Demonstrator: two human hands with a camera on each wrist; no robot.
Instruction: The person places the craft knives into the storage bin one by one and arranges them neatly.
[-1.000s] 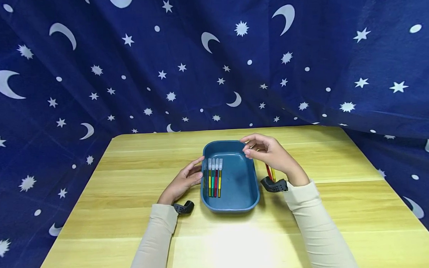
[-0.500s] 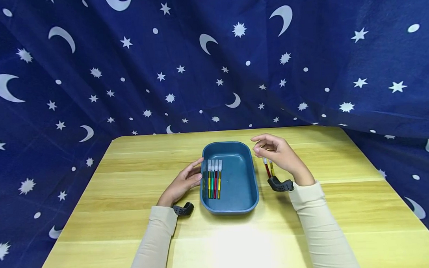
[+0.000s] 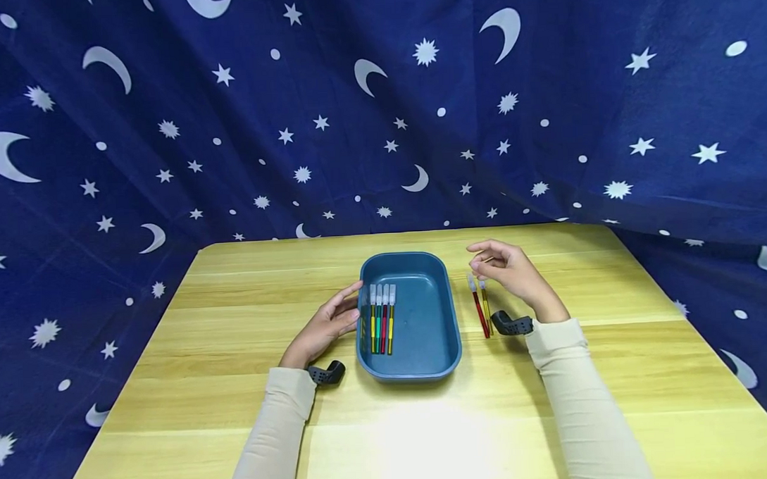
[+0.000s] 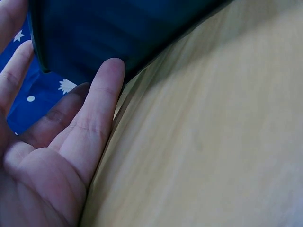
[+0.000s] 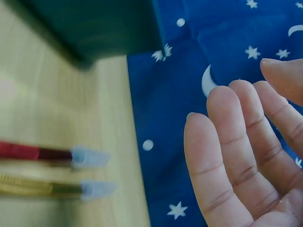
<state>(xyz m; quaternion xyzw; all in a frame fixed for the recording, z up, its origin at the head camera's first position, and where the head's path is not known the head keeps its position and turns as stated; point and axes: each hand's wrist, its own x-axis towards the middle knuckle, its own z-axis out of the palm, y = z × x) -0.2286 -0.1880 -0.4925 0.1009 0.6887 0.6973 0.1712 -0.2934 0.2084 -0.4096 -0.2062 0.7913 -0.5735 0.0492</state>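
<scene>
A dark blue tray (image 3: pixel 426 337) stands in front of me. In its left half several slim, pen-like tools with metallic barrels and clear caps (image 3: pixel 383 320) lie side by side, gold, green and red. My left hand (image 3: pixel 326 327) rests with extended fingers against the tray's left outer wall, as the left wrist view shows too. To the right of the tray a red pen-like tool (image 3: pixel 480 310) and a gold one (image 3: pixel 487 310) lie on the table, caps pointing away from me. My right hand (image 3: pixel 511 270) hovers near those caps with loosely bent fingers, holding nothing.
Under everything is a light wooden table (image 3: pixel 250 427). A dark blue cloth (image 3: pixel 329 128) with white moons and stars hangs behind its far edge. Each wrist wears a black camera mount, on the left (image 3: pixel 327 372) and on the right (image 3: pixel 512 324).
My right hand has moved right, from over the tray's far right corner to beyond the two loose tools, uncovering them. The left hand has kept its place at the tray.
</scene>
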